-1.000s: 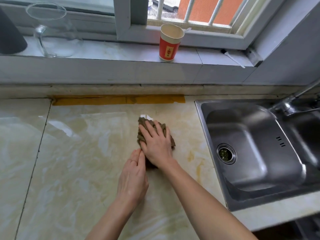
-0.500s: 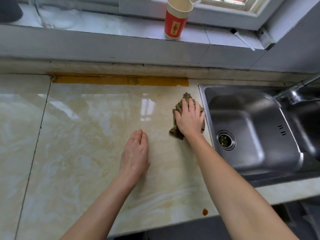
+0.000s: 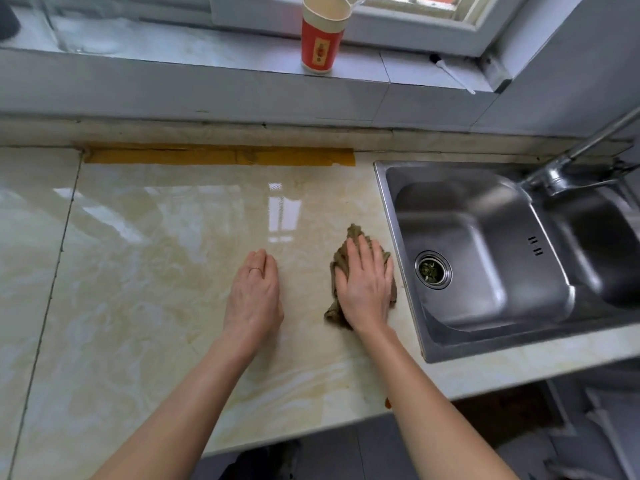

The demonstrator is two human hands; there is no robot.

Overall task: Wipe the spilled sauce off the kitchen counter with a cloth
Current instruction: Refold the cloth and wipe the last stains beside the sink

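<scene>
Now the right grip (image 3: 365, 282), fingers straight, presses the cloth (image 3: 353, 233) beneath it onto the table (image 3: 138, 271); the left grip (image 3: 254, 292) rests released beside it. A sauce spot (image 3: 387, 402) nearer than the right grip could get smeared by the forearm or missed.

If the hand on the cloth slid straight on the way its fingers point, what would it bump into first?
The right hand, pressing the cloth, points away over bare counter, alongside the sink. It would probably first meet the yellow strip near its right end, by the back wall.
</scene>
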